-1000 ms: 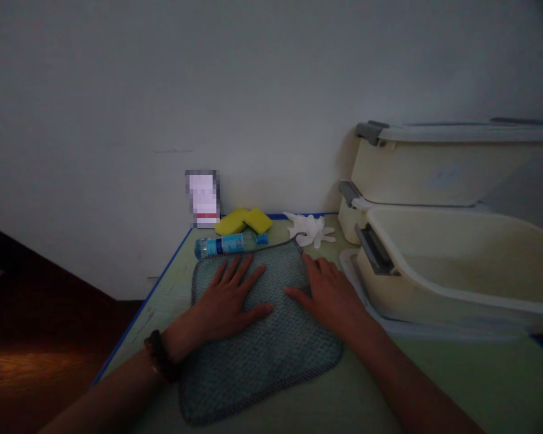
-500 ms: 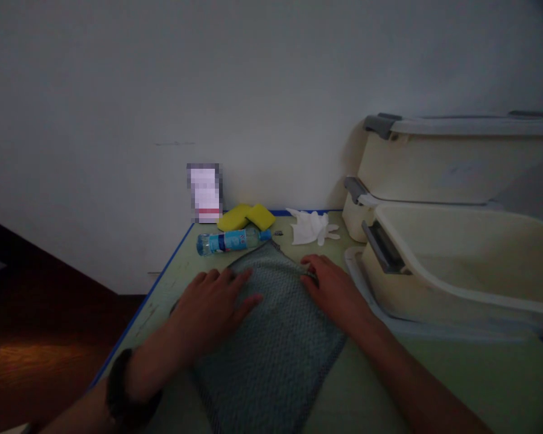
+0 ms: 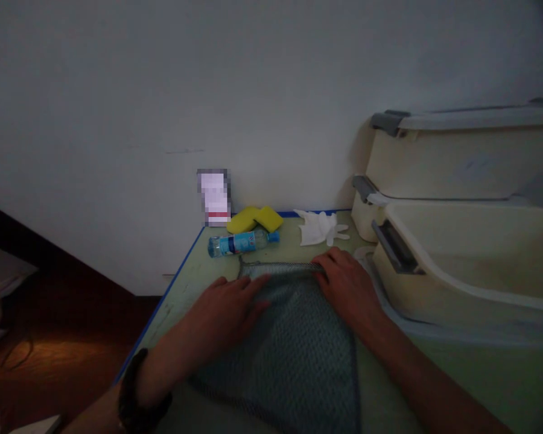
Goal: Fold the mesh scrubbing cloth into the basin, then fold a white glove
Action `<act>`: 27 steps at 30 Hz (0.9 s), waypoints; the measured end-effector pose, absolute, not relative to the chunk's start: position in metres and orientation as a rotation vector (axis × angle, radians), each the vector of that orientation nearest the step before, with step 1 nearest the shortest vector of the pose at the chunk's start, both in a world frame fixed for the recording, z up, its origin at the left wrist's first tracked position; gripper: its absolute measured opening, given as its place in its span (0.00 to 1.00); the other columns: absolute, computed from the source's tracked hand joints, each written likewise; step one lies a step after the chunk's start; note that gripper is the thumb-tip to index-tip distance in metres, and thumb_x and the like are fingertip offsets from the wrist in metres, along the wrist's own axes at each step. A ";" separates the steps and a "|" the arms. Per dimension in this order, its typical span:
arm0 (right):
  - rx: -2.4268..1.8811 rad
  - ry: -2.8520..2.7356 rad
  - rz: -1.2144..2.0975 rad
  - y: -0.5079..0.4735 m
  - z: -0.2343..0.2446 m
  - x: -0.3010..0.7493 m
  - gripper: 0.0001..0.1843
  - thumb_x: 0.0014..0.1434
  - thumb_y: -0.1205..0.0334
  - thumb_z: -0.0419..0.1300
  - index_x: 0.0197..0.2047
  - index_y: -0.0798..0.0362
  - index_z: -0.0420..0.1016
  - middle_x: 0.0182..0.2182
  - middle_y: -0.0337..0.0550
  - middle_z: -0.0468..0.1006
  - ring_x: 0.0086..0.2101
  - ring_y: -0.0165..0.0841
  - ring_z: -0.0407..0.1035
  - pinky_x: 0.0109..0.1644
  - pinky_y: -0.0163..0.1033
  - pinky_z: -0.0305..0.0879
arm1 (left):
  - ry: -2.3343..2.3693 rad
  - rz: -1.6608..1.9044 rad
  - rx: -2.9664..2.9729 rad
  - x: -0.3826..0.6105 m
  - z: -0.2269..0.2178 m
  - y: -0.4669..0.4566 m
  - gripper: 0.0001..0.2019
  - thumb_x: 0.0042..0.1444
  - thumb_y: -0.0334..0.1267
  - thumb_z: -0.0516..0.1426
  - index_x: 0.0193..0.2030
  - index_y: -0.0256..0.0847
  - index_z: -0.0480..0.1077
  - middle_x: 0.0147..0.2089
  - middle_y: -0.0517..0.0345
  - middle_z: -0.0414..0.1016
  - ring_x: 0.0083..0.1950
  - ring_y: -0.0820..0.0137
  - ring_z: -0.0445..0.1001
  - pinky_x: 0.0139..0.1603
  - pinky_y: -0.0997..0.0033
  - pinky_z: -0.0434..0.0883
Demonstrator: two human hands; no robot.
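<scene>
A grey-green woven cloth (image 3: pixel 303 343) with a dark stitched edge lies spread on the pale green table (image 3: pixel 181 313). My left hand (image 3: pixel 230 310) rests over its left part, fingers stretched out and apart. At the cloth's far right corner, my right hand (image 3: pixel 344 280) pinches the edge between thumb and fingers. Just beyond the cloth lies a plastic bottle (image 3: pixel 242 242) on its side, with a blue label and blue cap. Behind the bottle are yellow sponges (image 3: pixel 256 220). White gloves (image 3: pixel 321 228) lie past my right hand.
An open cream bin (image 3: pixel 407 301) with grey handles stands at the right, with a lidded bin (image 3: pixel 457 160) behind it. A blurred-out upright panel (image 3: pixel 215 196) leans on the wall at the table's far left corner. Left of the table edge is a dark wooden floor (image 3: pixel 81 337).
The cloth has turned, so its far edge now runs nearly straight across instead of coming to a point. My right hand keeps hold of its corner. The view has shifted slightly left.
</scene>
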State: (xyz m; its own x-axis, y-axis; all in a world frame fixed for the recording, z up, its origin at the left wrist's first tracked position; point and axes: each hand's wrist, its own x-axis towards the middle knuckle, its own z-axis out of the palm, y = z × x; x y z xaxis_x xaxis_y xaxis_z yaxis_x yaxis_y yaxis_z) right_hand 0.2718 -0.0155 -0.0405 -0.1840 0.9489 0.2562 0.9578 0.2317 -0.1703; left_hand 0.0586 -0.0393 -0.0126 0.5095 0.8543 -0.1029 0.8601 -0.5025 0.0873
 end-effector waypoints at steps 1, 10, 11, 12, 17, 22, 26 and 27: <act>-1.753 -2.199 -0.061 -0.015 -0.042 0.271 0.10 0.55 0.71 0.53 0.40 0.53 0.72 0.39 0.46 0.72 0.40 0.39 0.66 0.42 0.40 0.60 | 1.516 -0.025 2.605 0.059 -0.012 -0.037 0.19 0.61 0.41 0.44 0.58 0.42 0.59 0.48 0.51 0.72 0.46 0.62 0.72 0.49 0.58 0.66; -1.856 -2.272 0.208 -0.016 -0.050 0.281 0.27 0.53 0.47 0.55 0.47 0.61 0.66 0.39 0.56 0.73 0.41 0.47 0.67 0.43 0.47 0.60 | 1.519 0.227 2.565 0.042 -0.038 0.002 0.21 0.58 0.41 0.47 0.58 0.37 0.57 0.58 0.45 0.61 0.57 0.60 0.61 0.57 0.56 0.60; -1.825 -2.277 0.303 -0.016 -0.050 0.284 0.28 0.51 0.45 0.56 0.47 0.60 0.66 0.40 0.56 0.74 0.41 0.46 0.67 0.42 0.47 0.61 | 1.500 0.227 2.548 0.040 -0.039 0.003 0.22 0.58 0.42 0.48 0.58 0.37 0.57 0.57 0.45 0.62 0.57 0.60 0.62 0.57 0.57 0.60; -1.776 -2.285 0.398 -0.017 -0.049 0.286 0.31 0.49 0.44 0.58 0.48 0.60 0.65 0.41 0.56 0.73 0.41 0.46 0.67 0.43 0.46 0.61 | 1.484 0.225 2.526 0.039 -0.040 0.002 0.21 0.58 0.42 0.48 0.57 0.37 0.58 0.56 0.45 0.64 0.56 0.60 0.63 0.56 0.57 0.61; -1.566 -2.315 0.640 -0.019 -0.044 0.293 0.27 0.46 0.54 0.63 0.47 0.58 0.65 0.43 0.52 0.71 0.44 0.42 0.65 0.46 0.43 0.60 | 1.438 0.260 2.520 0.039 -0.036 0.000 0.11 0.56 0.41 0.50 0.40 0.38 0.67 0.41 0.50 0.70 0.45 0.62 0.67 0.47 0.60 0.66; -1.602 -2.004 0.194 -0.010 -0.041 0.289 0.14 0.46 0.78 0.49 0.33 0.53 0.68 0.35 0.45 0.68 0.40 0.37 0.64 0.44 0.41 0.60 | 1.537 0.568 2.432 0.040 -0.032 0.006 0.03 0.55 0.34 0.49 0.36 0.40 0.60 0.39 0.53 0.68 0.41 0.65 0.68 0.41 0.64 0.67; -1.463 -1.873 0.126 -0.006 -0.043 0.287 0.17 0.43 0.79 0.48 0.34 0.51 0.64 0.37 0.44 0.64 0.42 0.36 0.63 0.42 0.39 0.61 | 1.643 0.765 2.314 0.036 -0.030 0.011 0.08 0.53 0.37 0.51 0.39 0.40 0.56 0.37 0.55 0.68 0.36 0.67 0.68 0.36 0.66 0.67; -1.453 -1.900 0.133 -0.006 -0.044 0.287 0.16 0.43 0.79 0.48 0.33 0.51 0.64 0.37 0.44 0.64 0.42 0.37 0.63 0.43 0.39 0.61 | 1.624 0.745 2.338 0.035 -0.029 0.011 0.10 0.52 0.37 0.53 0.40 0.40 0.57 0.37 0.55 0.67 0.36 0.67 0.68 0.36 0.66 0.67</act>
State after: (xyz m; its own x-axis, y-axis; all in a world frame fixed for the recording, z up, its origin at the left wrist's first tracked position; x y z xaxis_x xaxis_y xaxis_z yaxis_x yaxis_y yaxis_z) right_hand 0.2873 -0.0058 -0.0438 -0.0964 0.8722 0.4796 0.7969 0.3563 -0.4878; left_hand 0.0347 0.0111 -0.0286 0.2701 0.9185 0.2888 0.8181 -0.3771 0.4341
